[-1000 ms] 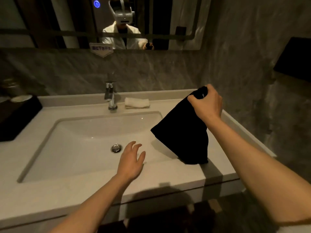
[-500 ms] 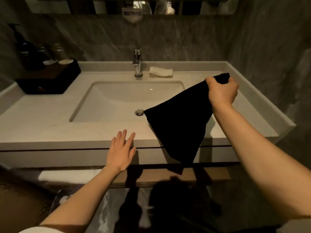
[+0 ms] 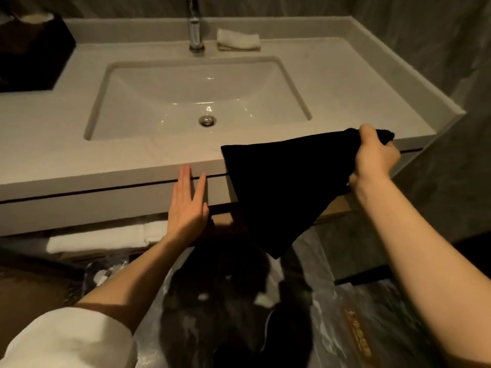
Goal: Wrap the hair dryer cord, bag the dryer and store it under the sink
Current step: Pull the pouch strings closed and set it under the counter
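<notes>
My right hand is clenched on the gathered neck of the soft black cloth bag, which hangs beside my flat, open left hand.

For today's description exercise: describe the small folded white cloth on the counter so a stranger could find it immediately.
Start at the sink basin and go up to the chrome faucet behind it. Immediately right of its base lies the folded white washcloth, the only pale fabric on the countertop.

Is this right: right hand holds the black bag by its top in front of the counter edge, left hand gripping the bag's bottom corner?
Not quite. The head view shows the left hand open and flat against the counter front, clear of the black bag. The right hand does hold the bag by its top.
</notes>
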